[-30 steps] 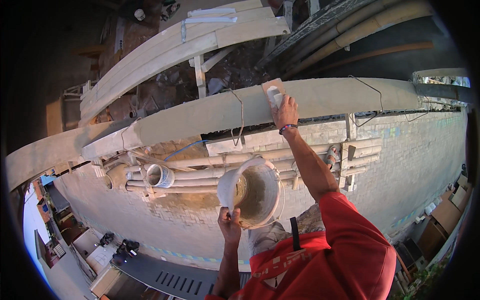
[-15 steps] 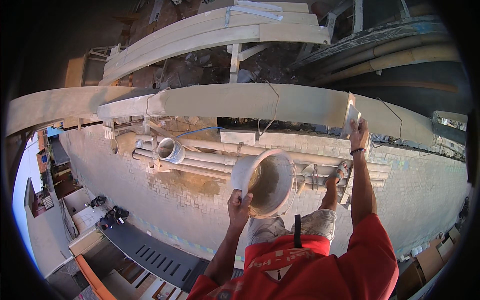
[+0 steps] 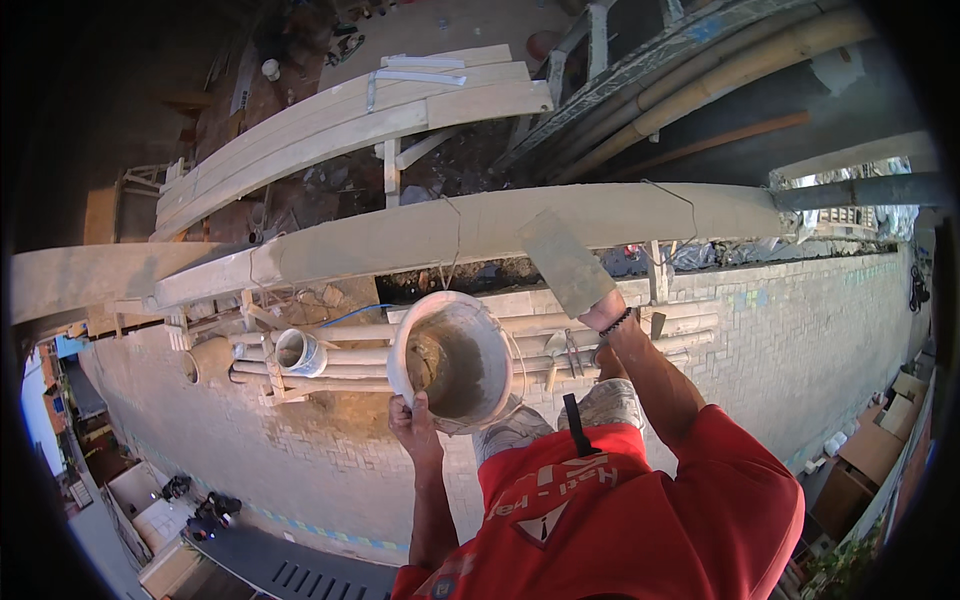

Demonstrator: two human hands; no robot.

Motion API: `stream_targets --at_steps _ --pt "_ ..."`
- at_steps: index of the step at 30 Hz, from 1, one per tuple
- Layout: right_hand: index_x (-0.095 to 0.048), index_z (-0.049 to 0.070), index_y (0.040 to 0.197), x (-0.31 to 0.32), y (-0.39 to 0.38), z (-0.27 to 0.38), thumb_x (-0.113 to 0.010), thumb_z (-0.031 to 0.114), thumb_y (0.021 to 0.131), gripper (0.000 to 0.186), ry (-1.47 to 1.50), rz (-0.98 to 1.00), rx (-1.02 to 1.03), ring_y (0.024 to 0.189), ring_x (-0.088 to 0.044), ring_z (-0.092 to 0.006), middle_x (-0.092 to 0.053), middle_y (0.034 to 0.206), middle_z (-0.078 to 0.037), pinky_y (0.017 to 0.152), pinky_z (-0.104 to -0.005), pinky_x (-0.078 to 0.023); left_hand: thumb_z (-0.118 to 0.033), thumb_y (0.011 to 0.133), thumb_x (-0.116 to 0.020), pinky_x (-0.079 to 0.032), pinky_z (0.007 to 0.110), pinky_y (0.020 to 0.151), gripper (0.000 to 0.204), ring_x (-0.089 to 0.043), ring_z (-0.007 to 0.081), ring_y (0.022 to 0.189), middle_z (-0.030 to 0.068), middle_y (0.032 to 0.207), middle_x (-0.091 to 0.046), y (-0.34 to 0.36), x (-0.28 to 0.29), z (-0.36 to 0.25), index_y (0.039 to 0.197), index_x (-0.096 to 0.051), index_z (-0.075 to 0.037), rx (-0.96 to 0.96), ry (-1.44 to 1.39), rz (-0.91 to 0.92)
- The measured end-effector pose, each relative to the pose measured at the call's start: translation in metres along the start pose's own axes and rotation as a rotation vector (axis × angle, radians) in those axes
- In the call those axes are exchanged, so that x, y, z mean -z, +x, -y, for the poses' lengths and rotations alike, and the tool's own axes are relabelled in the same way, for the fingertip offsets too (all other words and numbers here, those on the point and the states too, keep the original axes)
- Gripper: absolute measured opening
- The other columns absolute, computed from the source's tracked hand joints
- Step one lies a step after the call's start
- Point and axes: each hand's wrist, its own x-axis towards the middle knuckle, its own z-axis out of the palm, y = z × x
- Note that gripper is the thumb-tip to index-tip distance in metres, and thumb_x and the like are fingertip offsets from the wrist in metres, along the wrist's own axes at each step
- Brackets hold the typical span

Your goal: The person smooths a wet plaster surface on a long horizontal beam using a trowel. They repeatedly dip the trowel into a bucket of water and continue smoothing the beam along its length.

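My left hand (image 3: 415, 425) grips the rim of a pale bucket (image 3: 475, 350) with grey wet material inside, held below the long grey beam (image 3: 350, 243). Up and to the right of it, my right hand (image 3: 607, 310) holds a rectangular float (image 3: 562, 260) with its flat face toward the camera, covering most of my fingers. The float overlaps the beam's lower part in the view; I cannot tell if it touches it. Thin bent wire loops hang over the beam. A small pointed trowel (image 3: 555, 350) lies on the poles below my right hand.
Bamboo poles (image 3: 680, 330) on timber supports carry a second bucket (image 3: 310, 355), above a paved lane (image 3: 790, 370). Beyond the beam are stacked pale planks (image 3: 470, 100) and dark debris. Parked dark vehicles (image 3: 210, 515) stand at lower left, boards (image 3: 880, 435) at lower right.
Since half a second ago, my right hand has swung left in the view, the float turning from upright along the beam to tilted face-on. The bucket in my left hand has also moved left.
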Motion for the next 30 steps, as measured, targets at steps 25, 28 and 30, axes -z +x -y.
stream_targets --at_steps 25,28,30 --pt "-0.054 0.017 0.074 0.251 -0.296 0.056 -0.057 0.02 0.084 0.011 0.223 -0.96 0.562 0.047 -0.042 -0.0101 -0.046 0.058 0.003 0.041 -0.0259 -0.028 -0.013 0.088 -0.06 -0.046 0.029 0.075 0.014 -0.056 0.0136 0.081 0.0084 0.089 -0.059 -0.035 -0.097 -0.112 0.09 -0.052 -0.001 -0.207 -0.25 0.298" --pt "-0.056 0.011 0.091 0.302 -0.315 0.044 -0.054 0.023 0.087 0.013 0.166 -0.978 0.567 0.051 -0.047 -0.0134 -0.053 0.068 -0.002 0.039 -0.0251 -0.03 -0.011 0.087 -0.061 -0.04 0.025 0.067 0.013 -0.047 0.0084 0.074 0.0026 0.082 -0.053 -0.036 -0.11 -0.114 0.084 -0.051 -0.003 -0.2 -0.306 0.3" --pt "-0.057 0.012 0.092 0.281 -0.309 0.033 -0.049 0.03 0.089 0.019 0.131 -0.847 0.581 0.056 -0.053 -0.0142 -0.058 0.073 -0.002 0.039 -0.0242 -0.035 -0.01 0.086 -0.064 -0.028 0.021 0.055 0.018 -0.034 0.0033 0.064 -0.0058 0.07 -0.041 -0.032 -0.103 -0.106 0.077 -0.049 -0.007 -0.285 -0.299 0.214"
